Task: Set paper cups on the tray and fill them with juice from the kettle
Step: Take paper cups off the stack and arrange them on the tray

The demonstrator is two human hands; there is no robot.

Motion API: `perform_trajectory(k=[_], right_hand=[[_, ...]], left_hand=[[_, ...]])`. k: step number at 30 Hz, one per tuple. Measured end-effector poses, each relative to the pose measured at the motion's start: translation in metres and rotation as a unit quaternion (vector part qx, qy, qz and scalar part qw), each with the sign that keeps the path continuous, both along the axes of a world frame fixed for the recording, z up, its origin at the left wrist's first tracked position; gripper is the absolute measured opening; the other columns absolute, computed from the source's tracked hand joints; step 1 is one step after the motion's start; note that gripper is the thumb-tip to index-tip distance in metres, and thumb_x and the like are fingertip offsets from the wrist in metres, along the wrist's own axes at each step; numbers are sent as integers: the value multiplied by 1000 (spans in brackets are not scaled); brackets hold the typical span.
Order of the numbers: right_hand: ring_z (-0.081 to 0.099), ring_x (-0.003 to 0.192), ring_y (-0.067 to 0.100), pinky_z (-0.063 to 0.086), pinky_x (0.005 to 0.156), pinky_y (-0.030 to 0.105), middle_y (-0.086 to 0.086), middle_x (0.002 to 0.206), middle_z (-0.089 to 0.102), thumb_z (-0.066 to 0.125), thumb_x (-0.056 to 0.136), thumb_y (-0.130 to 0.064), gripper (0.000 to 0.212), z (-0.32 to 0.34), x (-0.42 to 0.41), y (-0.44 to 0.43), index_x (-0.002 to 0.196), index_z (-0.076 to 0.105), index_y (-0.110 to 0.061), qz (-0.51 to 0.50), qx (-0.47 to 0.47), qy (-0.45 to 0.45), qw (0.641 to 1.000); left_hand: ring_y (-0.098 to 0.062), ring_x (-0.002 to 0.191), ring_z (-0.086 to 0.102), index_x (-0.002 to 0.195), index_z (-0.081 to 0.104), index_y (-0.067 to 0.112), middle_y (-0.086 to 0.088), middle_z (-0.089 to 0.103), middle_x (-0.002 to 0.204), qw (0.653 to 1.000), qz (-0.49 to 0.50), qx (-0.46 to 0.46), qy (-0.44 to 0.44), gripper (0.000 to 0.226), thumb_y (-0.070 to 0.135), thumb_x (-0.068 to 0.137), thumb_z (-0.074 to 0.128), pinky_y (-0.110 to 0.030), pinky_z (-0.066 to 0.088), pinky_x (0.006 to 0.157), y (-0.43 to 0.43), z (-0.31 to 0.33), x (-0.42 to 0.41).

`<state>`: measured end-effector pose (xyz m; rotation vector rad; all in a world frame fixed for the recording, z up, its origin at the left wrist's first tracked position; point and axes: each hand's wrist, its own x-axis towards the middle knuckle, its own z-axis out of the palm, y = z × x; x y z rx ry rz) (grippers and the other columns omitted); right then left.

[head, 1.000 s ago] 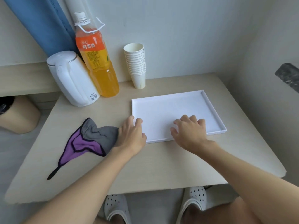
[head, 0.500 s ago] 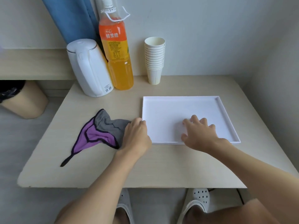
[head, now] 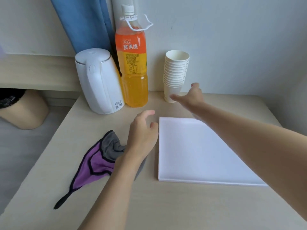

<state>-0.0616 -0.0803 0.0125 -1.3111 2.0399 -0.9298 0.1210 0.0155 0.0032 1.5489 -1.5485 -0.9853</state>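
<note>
- Paper cups [head: 177,68] stood stacked between the spread thumb and fingers of the right hand [head: 191,97] (not closed on them).
- Left hand [head: 142,131] hovered, loosely curled, empty.
- Bottle [head: 132,63] beyond its fingertips read "鲜果橙".

A pale wood-grain table [head: 166,205] fills the near and middle ground, its far edge against a plain off-white wall [head: 232,39] that meets a second wall [head: 297,83] in the far right corner. At the far left a blue curtain [head: 86,25] hangs down behind a low ledge [head: 36,70] of the same pale wood, and below it a rounded beige container [head: 25,113] stands on the grey floor [head: 20,155]. The light is soft and even.
</note>
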Motion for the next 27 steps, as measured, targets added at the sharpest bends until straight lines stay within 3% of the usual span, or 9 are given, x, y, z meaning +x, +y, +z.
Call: perform_trajectory(k=[3,5,8,11,15,21,24,27], right_hand=[[38,134,28,41,103,40,9,147,34,82,71,-46,109,-10,2,-32,151,14,-13,-25,-32,-31,999],[42,130,28,42,104,46,8,143,39,83,63,-48,114,-17,5,-46,150,15,-18,-24,-44,-40,998],[55,112,24,50,94,48,-1,121,53,78,50,-54,97,-27,7,-57,132,33,-26,-31,-71,-58,995],[61,98,22,55,83,42,-4,107,58,82,65,-38,68,-29,9,-59,117,40,-21,-28,-92,-79,992],[62,90,18,47,62,26,-3,103,59,83,70,-33,62,-18,9,-49,113,42,-16,-21,-119,-72,990],[62,92,13,56,80,35,-10,97,59,88,68,-28,64,10,19,21,113,44,-15,28,-154,-105,982],[64,94,10,56,80,30,-9,102,63,89,67,-28,62,19,24,75,113,49,-16,94,-161,-121,975],[62,90,0,51,72,14,-15,105,64,87,69,-29,60,23,32,115,118,53,-21,159,-141,-134,968]], left_hand=[[9,111,49,143,58,23,10,58,142,1000,2,0,19,46,5,102,48,-10,34,92,-8,-2,2],[11,110,51,141,59,24,13,60,140,1000,-1,-5,29,45,5,102,48,-8,34,91,-9,-2,4],[7,117,54,138,62,24,13,62,138,998,-1,-24,50,45,3,100,49,-13,38,97,-11,-1,6],[-4,130,55,136,63,22,12,63,137,998,3,-37,58,44,2,100,49,-22,41,106,-11,1,7],[-9,131,57,135,64,19,11,64,128,996,8,-30,80,43,-1,100,49,-26,42,111,-6,3,9],[-5,127,61,136,60,27,11,64,133,986,6,-72,152,40,13,99,66,-20,48,103,1,17,10],[-5,134,55,142,46,42,10,54,147,977,-24,-83,194,76,49,75,80,-36,48,111,7,24,5],[-7,140,51,149,35,47,10,48,155,970,-58,-109,211,100,53,64,88,-46,52,109,12,32,3]])
